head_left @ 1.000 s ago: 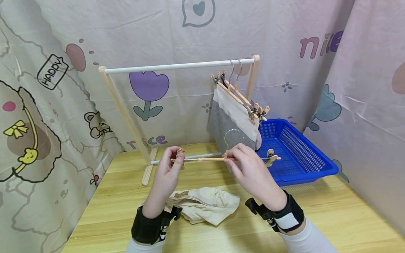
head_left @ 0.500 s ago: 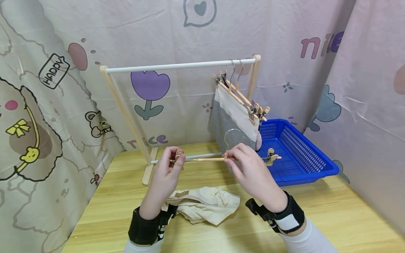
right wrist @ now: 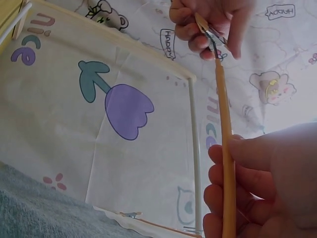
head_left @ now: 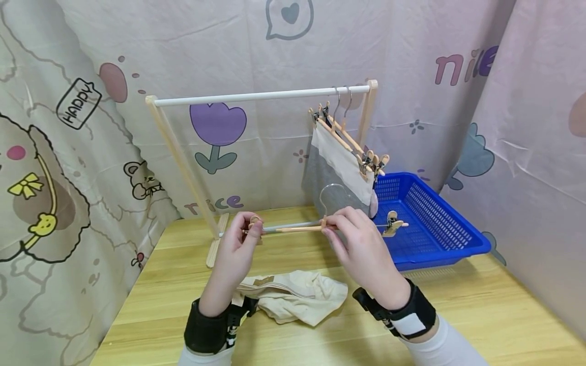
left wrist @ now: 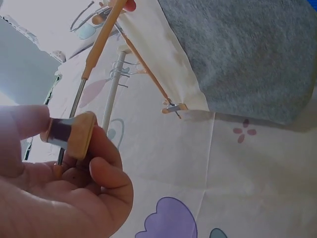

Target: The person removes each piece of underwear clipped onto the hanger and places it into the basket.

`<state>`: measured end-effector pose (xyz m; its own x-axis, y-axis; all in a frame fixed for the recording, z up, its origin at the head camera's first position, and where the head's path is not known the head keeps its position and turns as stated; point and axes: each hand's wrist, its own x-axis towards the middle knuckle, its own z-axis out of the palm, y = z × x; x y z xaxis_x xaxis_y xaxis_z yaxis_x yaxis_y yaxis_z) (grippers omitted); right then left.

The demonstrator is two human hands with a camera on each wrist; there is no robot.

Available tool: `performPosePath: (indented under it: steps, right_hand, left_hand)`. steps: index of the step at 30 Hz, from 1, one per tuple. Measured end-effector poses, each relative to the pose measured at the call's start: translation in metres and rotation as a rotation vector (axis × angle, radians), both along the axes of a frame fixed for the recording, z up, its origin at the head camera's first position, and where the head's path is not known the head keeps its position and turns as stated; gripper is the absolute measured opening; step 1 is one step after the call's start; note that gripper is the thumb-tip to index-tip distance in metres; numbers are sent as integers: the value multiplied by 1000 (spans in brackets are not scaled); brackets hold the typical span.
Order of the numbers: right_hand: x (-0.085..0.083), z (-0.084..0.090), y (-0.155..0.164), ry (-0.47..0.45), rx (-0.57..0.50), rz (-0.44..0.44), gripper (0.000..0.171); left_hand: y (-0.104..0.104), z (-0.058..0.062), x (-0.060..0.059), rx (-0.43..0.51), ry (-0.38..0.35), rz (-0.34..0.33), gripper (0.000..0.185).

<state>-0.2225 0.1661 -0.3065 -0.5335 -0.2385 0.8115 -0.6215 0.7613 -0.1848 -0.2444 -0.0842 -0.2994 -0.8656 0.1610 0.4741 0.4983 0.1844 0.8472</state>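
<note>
Both hands hold a clip hanger (head_left: 299, 229) roughly level above the table. The left hand (head_left: 235, 249) pinches the wooden clip (left wrist: 81, 136) at the hanger's left end between thumb and fingers. Near the base of the metal hook (head_left: 326, 195), the right hand (head_left: 361, 249) grips the wooden bar (right wrist: 225, 109). The other clip (head_left: 392, 224) sticks out beyond the right hand, with no cloth in it. A crumpled cream cloth piece (head_left: 302, 300) with a brown label lies on the table below the hands.
Behind stands a small rack with a white rail (head_left: 261, 96). Clip hangers hang at its right end, carrying a grey-and-white cloth (head_left: 339, 168). A blue plastic basket (head_left: 439, 218) sits at the right on the wooden table (head_left: 151, 305). Printed curtains surround the table.
The hanger has risen slightly, and the left hand has shifted a little to the left with its clip. The right hand keeps its hold, and the cream cloth lies still.
</note>
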Motion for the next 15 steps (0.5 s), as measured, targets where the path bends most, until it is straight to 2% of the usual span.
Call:
performPosePath:
  steps: [10,15]
  right_hand:
    - [-1,-1,-4,59,-8,25,12]
    - [-2,-1,-5,78,-22,31,14]
  left_hand:
    - [0,-1,-1,50,33,18,16]
    - [0,0,-1,69,25,32,17]
